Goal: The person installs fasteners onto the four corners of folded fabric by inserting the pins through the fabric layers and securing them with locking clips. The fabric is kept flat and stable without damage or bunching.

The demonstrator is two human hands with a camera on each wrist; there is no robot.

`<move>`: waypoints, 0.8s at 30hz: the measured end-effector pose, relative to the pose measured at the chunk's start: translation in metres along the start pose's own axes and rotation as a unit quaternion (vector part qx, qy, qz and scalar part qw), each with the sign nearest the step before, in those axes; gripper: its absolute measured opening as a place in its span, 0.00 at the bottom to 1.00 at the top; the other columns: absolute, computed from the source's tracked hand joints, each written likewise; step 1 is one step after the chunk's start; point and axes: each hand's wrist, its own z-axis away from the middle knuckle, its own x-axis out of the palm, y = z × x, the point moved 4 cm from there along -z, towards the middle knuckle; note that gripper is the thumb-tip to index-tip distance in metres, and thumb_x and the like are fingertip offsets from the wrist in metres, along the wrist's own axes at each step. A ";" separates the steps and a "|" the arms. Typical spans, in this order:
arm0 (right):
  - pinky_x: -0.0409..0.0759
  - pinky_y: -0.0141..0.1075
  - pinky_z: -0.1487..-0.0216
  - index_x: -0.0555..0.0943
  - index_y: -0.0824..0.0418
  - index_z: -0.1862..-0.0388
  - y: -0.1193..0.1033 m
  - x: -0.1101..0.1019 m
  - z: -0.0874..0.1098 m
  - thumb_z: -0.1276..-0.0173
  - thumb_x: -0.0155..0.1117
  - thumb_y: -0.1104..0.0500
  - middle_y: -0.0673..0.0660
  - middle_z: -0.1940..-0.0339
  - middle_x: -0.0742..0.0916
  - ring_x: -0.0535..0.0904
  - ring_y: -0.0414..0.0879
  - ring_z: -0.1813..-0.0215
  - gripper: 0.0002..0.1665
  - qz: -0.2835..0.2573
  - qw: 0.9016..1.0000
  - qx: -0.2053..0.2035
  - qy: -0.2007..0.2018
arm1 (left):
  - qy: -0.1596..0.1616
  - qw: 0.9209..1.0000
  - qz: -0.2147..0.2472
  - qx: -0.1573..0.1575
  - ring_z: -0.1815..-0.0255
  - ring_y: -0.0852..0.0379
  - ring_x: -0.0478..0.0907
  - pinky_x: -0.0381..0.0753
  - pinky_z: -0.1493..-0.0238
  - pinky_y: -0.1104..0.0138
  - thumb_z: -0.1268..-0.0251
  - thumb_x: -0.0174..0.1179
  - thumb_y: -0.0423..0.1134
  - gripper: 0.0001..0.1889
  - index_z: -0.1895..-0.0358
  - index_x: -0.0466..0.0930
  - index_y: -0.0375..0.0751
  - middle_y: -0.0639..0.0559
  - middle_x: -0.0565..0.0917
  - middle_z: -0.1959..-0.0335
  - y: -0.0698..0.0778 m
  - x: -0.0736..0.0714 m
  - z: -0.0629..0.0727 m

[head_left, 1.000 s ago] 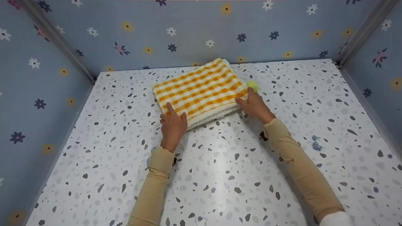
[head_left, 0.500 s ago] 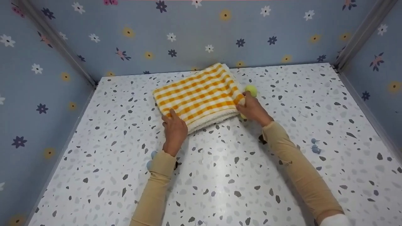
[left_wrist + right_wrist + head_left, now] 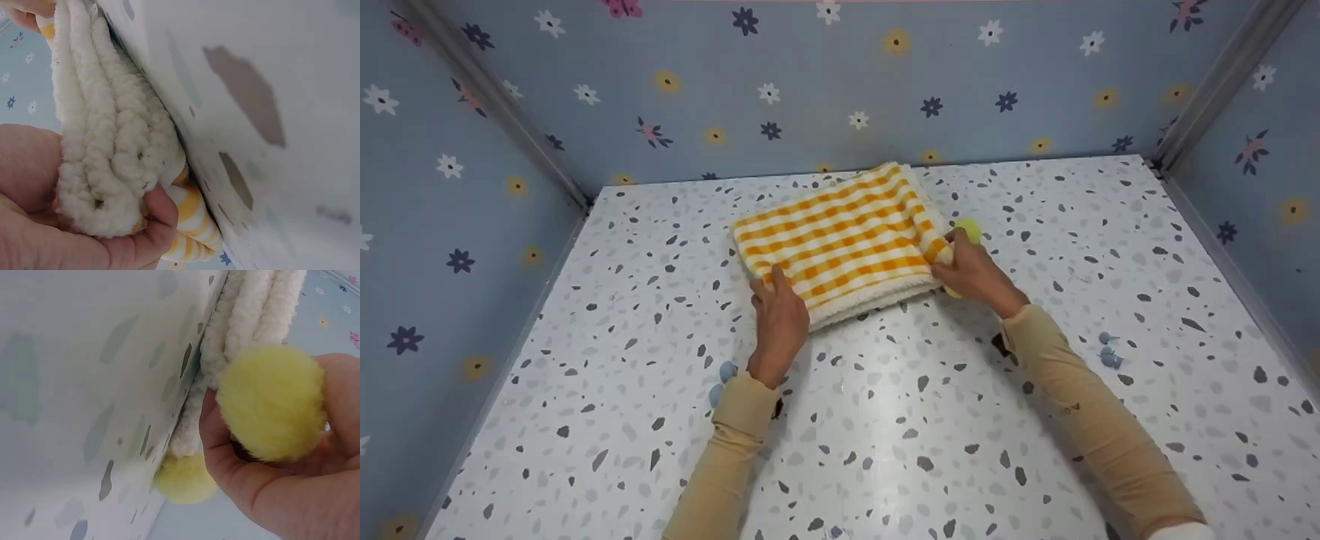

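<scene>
A folded blanket, yellow-and-white checked on top and white fleece inside, lies at an angle near the back wall. My left hand grips its near left corner; in the left wrist view, curled fingers wrap the stacked fleece layers. At the near right corner my right hand holds the edge, thumb and fingers around the layers. A fluffy yellow pompom sits within that hand's curve in the right wrist view. Another yellow pompom hangs lower, beside the table surface.
The white speckled table is bounded by blue flowered panels at the back and both sides. Small light blue round pieces lie beside the left sleeve. Similar blue pieces are on the right.
The blanket's right side has bunched into a raised ridge by my right hand. Both hands keep hold of the corners, and the blanket sits slightly lower in the head view.
</scene>
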 end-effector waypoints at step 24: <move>0.70 0.35 0.78 0.67 0.68 0.42 0.009 -0.010 0.099 0.32 0.64 0.63 0.55 0.79 0.77 0.70 0.43 0.80 0.24 0.011 0.997 -0.077 0.030 | 0.038 0.987 0.003 0.154 0.56 0.34 0.66 0.74 0.57 0.47 0.24 0.48 0.24 0.22 0.30 0.65 0.23 0.25 0.64 0.49 0.019 -0.001 0.048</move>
